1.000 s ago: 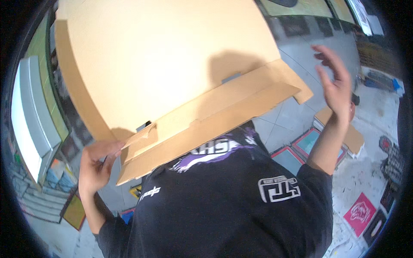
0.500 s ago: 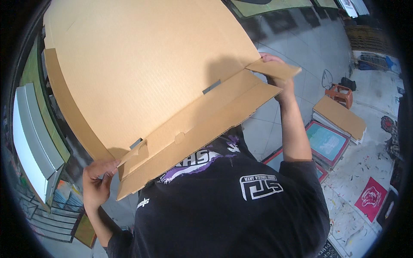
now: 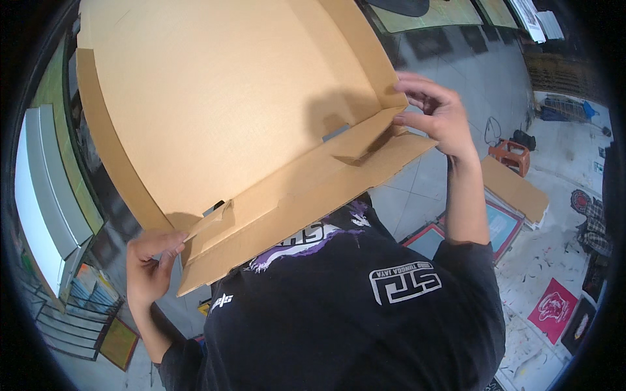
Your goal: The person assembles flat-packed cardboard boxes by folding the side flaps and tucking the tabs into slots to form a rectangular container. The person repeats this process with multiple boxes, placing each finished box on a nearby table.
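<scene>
A large brown cardboard box is partly folded in front of me, its side walls standing up along the left and right. My left hand pinches the near left corner between thumb and fingers, where a small end flap is turned inward. At the near right corner, my right hand has its fingers on the outer wall and its thumb by the fold. Another small flap is tucked inward there. The long front flap slants toward my shirt. Two slots show along the crease.
On the right lie stacked cardboard sheets, framed screens and a red printed piece. An orange stool stands farther back. To the left are a long pale panel and a dark metal rack.
The right wall has been raised and its end flap folded inward. My right hand has shifted from holding that flap to the corner. My left hand stays at its corner.
</scene>
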Motion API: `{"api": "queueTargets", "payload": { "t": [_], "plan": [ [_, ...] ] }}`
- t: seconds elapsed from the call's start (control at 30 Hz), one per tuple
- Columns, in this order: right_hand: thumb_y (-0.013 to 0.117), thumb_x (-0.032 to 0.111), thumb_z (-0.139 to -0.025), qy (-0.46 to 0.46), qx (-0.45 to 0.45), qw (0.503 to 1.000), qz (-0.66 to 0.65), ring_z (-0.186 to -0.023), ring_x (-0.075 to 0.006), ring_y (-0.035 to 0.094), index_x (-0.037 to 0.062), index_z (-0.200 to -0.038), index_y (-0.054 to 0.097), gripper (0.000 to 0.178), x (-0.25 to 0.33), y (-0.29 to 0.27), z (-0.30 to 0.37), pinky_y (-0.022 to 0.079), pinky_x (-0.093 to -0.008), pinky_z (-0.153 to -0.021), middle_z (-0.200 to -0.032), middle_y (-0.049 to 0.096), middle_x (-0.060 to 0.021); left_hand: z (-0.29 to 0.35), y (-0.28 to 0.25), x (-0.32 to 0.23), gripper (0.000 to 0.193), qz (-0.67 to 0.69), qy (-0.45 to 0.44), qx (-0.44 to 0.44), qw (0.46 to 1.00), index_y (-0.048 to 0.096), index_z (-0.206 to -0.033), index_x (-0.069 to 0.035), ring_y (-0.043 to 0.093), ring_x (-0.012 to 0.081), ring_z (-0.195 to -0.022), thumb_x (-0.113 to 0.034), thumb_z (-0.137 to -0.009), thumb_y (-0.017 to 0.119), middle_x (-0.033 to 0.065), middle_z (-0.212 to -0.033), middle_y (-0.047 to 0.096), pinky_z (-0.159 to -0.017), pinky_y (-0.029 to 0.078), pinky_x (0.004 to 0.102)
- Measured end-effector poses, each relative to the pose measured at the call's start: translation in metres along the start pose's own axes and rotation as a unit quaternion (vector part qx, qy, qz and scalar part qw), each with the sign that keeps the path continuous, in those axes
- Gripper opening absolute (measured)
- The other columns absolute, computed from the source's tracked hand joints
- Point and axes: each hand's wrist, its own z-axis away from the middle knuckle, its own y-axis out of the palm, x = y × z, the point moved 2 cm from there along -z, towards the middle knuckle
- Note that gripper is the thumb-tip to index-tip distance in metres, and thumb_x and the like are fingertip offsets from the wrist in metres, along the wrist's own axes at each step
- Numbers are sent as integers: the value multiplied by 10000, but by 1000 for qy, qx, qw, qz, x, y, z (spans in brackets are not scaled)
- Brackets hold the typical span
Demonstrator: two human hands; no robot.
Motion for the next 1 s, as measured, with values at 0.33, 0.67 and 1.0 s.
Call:
{"api": "queueTargets", "payload": {
  "t": [0.33, 0.67, 1.0],
  "plan": [
    [776, 47, -601, 96, 34, 989, 106, -652, -61, 385, 82, -682, 417, 370, -1, 7, -18, 302, -221, -545, -729, 391, 47, 0, 1, -4, 158, -26, -2, -36, 999, 683, -823, 2, 638, 219, -735, 94, -714, 616, 132, -784, 676, -672, 469, 281],
    [708, 267, -703, 107, 151, 979, -84, -746, -93, 408, 76, -804, 466, 325, -6, -12, -17, 324, -211, -630, -835, 408, 8, 5, -7, -13, 401, 80, -31, 15, 996, 676, -934, -4, 591, 305, -953, -362, -777, 584, 189, -992, 645, -861, 415, 372],
    [673, 334, -732, 15, 118, 993, -24, -947, -168, 448, 113, -853, 391, 377, -27, -2, 2, 366, -270, -825, -1033, 447, -39, 26, 29, 21, 801, -3, 49, -245, 968, 697, -986, -54, 362, 415, -1260, -732, -796, 316, 281, -1259, 488, -1043, 219, 487]
  ]
}}
